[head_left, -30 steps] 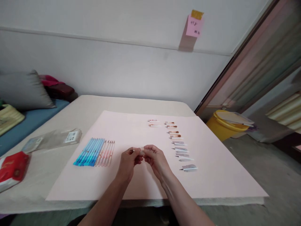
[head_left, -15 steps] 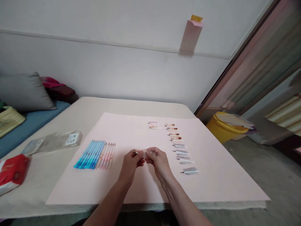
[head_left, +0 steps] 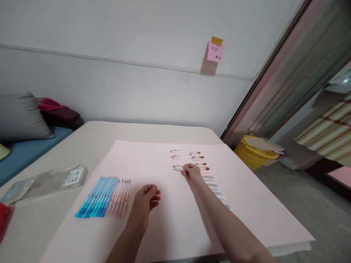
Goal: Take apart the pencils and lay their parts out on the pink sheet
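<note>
My right hand (head_left: 192, 171) reaches forward, its fingertips pinched on the right end of a slim white pen refill (head_left: 177, 167) with a dark tip, lying at paper level beside a pale printed strip. My left hand (head_left: 148, 199) hovers above the pink sheet (head_left: 153, 237), fingers loosely curled and holding nothing visible. To its left lie a row of blue pens (head_left: 97, 197) and several pink-and-clear pens (head_left: 119, 197). Two similar refills (head_left: 177, 157) with strips lie beyond the right hand. A column of refills with brown or grey pieces (head_left: 197, 157) is partly hidden by the right forearm.
A clear plastic bag (head_left: 49, 182) with a white label lies on the cream table cover (head_left: 93, 146) at left. Part of a red packet (head_left: 4, 217) shows at the left edge. A yellow bin (head_left: 249, 155) stands right of the table, and a wall (head_left: 123, 91) rises behind.
My hands have parted. The right one has moved forward and right with the refill, down to the paper; the left has let go and drawn back slightly left. The view has shifted.
</note>
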A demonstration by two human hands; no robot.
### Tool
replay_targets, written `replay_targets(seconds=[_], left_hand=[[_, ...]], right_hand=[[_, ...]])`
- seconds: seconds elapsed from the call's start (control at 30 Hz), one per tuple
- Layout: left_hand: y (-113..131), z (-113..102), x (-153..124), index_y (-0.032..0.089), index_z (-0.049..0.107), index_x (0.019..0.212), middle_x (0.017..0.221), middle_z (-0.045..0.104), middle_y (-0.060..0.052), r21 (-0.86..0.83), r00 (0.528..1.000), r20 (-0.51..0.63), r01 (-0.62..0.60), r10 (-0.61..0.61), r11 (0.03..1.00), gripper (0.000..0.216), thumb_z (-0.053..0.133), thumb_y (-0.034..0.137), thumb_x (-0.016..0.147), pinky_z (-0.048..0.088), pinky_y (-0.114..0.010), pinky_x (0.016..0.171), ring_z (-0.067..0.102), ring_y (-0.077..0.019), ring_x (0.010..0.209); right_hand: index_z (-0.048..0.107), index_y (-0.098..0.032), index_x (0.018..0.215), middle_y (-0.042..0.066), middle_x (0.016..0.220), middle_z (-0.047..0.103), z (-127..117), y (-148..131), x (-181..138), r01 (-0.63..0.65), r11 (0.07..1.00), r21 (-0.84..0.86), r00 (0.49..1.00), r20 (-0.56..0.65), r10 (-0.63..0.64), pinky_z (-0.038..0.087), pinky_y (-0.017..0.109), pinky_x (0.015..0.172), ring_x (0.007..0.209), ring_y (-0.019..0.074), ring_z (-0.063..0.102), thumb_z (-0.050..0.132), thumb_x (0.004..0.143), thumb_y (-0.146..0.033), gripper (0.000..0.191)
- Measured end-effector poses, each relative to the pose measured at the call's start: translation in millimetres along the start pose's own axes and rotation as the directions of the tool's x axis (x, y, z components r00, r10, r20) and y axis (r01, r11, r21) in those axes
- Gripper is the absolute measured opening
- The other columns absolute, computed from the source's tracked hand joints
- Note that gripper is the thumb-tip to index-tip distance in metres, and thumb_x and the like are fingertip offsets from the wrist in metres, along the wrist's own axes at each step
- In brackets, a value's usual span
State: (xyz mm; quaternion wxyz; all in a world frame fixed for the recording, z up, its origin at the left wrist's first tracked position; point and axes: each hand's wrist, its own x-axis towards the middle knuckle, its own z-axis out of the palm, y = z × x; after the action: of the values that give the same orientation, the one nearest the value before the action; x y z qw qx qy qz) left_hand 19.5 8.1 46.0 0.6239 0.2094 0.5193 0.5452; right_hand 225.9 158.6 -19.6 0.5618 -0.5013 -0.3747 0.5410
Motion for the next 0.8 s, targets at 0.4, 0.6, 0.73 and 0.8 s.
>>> replay_targets(seconds=[0.4,0.6,0.73,0.8], left_hand=[[1.2,4.3,3.1,0.016,0.059,0.078,0.075,0.063,-0.004,0.045,0.998,-0.001,0.070,-0.070,0.997,0.025,0.069,0.034,0.064,0.040,-0.022,0.055,0.055,-0.0094,0.060],[-0.1,6.7,0.4,0.016,0.059,0.078,0.076,0.063,-0.004,0.061,0.996,0.017,0.087,-0.089,0.994,0.024,0.068,0.032,0.064,0.040,-0.022,0.055,0.055,-0.0095,0.061],[-0.3,5.3,0.5,0.015,0.058,0.079,0.076,0.063,-0.005,0.064,0.996,0.024,0.082,-0.084,0.995,0.024,0.068,0.033,0.064,0.040,-0.022,0.056,0.054,-0.0097,0.061],[0.3,4.6,0.4,0.015,0.058,0.079,0.076,0.063,-0.005,0.066,0.996,0.026,0.079,-0.081,0.995,0.024,0.067,0.033,0.065,0.040,-0.022,0.056,0.054,-0.0097,0.061]], right_hand=[[0.055,-0.014,0.061,-0.004,0.051,0.052,-5.3,27.6,62.7,0.055,0.994,-0.091,0.997,0.052,-0.051,0.033,0.021,0.041,0.042,0.0074,0.045,0.071,0.051,-0.029,0.023],[0.058,-0.015,0.065,-0.005,0.048,0.051,-5.0,33.3,64.0,0.081,0.981,-0.175,0.997,0.000,-0.082,0.032,0.021,0.040,0.041,0.0083,0.045,0.069,0.052,-0.033,0.024],[0.058,-0.016,0.068,-0.006,0.047,0.050,-1.1,33.1,59.5,0.111,0.963,-0.245,0.991,-0.044,-0.125,0.033,0.021,0.040,0.041,0.0090,0.045,0.066,0.055,-0.036,0.025],[0.058,-0.016,0.071,-0.005,0.048,0.050,0.8,30.8,56.3,0.132,0.946,-0.296,0.986,-0.060,-0.157,0.034,0.022,0.041,0.042,0.0099,0.046,0.064,0.057,-0.038,0.027]])
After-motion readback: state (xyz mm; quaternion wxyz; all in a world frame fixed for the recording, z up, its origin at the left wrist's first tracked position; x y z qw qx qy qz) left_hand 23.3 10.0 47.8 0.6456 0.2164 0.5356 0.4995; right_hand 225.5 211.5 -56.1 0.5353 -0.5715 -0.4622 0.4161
